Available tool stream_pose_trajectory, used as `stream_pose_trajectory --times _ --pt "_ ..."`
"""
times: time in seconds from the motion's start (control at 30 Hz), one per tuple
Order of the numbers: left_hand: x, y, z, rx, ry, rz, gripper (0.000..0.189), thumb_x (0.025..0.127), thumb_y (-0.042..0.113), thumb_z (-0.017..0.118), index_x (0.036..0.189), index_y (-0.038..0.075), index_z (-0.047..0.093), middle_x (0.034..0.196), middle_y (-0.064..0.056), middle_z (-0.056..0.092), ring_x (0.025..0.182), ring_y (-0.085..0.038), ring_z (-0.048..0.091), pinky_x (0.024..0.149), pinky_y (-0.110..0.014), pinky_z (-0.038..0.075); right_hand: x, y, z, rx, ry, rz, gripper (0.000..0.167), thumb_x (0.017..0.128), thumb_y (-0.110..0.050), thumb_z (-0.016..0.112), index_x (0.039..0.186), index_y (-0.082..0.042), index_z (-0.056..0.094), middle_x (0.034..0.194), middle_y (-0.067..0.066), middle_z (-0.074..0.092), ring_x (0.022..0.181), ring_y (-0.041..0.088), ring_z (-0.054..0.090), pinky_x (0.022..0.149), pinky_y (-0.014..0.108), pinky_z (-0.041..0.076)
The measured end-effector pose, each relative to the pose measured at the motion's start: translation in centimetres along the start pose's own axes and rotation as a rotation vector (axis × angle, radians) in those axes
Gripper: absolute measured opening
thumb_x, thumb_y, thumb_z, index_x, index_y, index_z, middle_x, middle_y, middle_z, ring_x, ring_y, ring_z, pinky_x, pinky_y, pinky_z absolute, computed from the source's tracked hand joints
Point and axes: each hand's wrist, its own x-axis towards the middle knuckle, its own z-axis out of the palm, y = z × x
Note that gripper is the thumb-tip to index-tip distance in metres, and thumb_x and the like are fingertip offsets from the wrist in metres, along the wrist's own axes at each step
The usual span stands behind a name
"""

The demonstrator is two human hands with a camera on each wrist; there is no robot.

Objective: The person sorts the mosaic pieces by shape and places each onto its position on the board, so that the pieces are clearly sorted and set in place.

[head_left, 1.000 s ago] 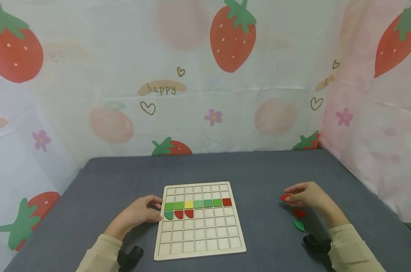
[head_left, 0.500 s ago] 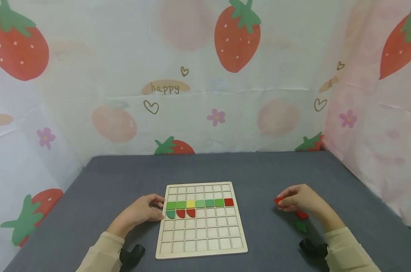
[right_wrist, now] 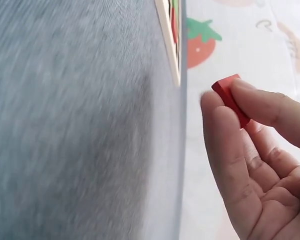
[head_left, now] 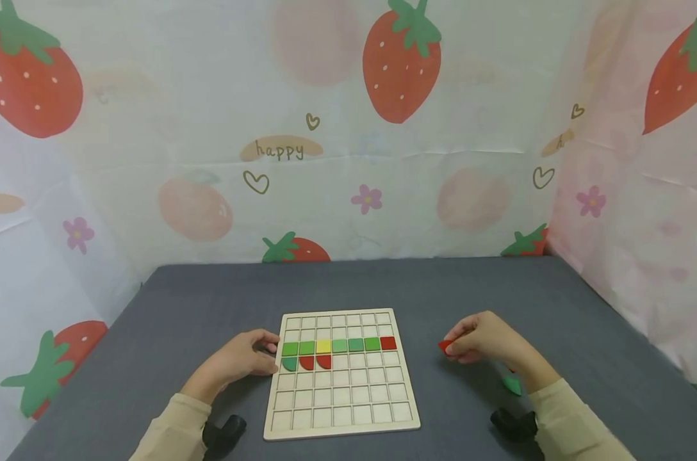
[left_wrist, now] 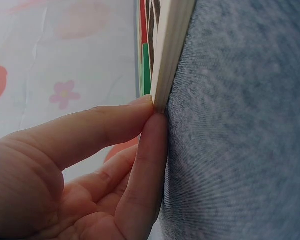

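A pale wooden grid board [head_left: 341, 378] lies on the dark cloth, with a row of coloured square tiles [head_left: 339, 346] in it. Below their left end sit one green and two red rounded tiles [head_left: 323, 362]. At the board's left edge is my left hand [head_left: 239, 362]; in the left wrist view its thumb and a fingertip pinch that edge. Right of the board, my right hand [head_left: 483, 339] pinches a small red tile [right_wrist: 232, 100] between thumb and fingers, raised above the cloth. The tile's far end is hidden by the fingers.
A green leaf-shaped tile [head_left: 512, 385] lies on the cloth under the right forearm, and a red bit shows beside it, mostly hidden. Dark cloth [head_left: 441, 294] covers the table. Strawberry-printed curtains [head_left: 400, 211] stand behind and on both sides.
My right hand has picked up the red tile and carried it left, towards the board, leaving the green tile behind. The left hand stays at the board's edge. The view has shifted slightly.
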Motion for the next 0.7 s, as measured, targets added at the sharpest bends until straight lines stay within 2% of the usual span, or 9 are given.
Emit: stream_pose_trajectory --times 0.13,0.33,0.7 --pt "0.0 0.0 0.0 0.0 -0.003 0.0 0.057 0.081 -0.005 0.072 0.133 -0.012 0.049 0.11 -0.016 0.053 0.09 -0.018 0.06 0.077 -0.032 0.056 0.3 -0.8 0.8 -0.007 0.022 -0.004 0.023 0.081 -0.012 0.08 0.097 0.003 0.072 0.084 0.005 0.074 0.072 0.013 0.069 0.07 0.032 0.06" --pt "0.0 0.0 0.0 -0.001 -0.006 0.006 0.057 0.081 -0.005 0.072 0.132 -0.013 0.049 0.109 -0.015 0.053 0.089 -0.017 0.06 0.076 -0.032 0.056 0.7 -1.6 1.6 0.035 -0.018 -0.026 0.022 0.084 -0.009 0.078 0.099 0.005 0.07 0.086 0.006 0.074 0.077 0.016 0.071 0.075 0.035 0.061" --pt "-0.2 0.2 -0.1 0.007 -0.014 0.005 0.057 0.082 -0.004 0.072 0.134 -0.012 0.049 0.11 -0.017 0.053 0.09 -0.018 0.06 0.077 -0.033 0.056 1.2 -2.7 2.6 0.041 -0.103 -0.052 0.037 0.088 -0.008 0.073 0.121 0.008 0.066 0.1 0.013 0.074 0.08 0.015 0.072 0.078 0.038 0.061"
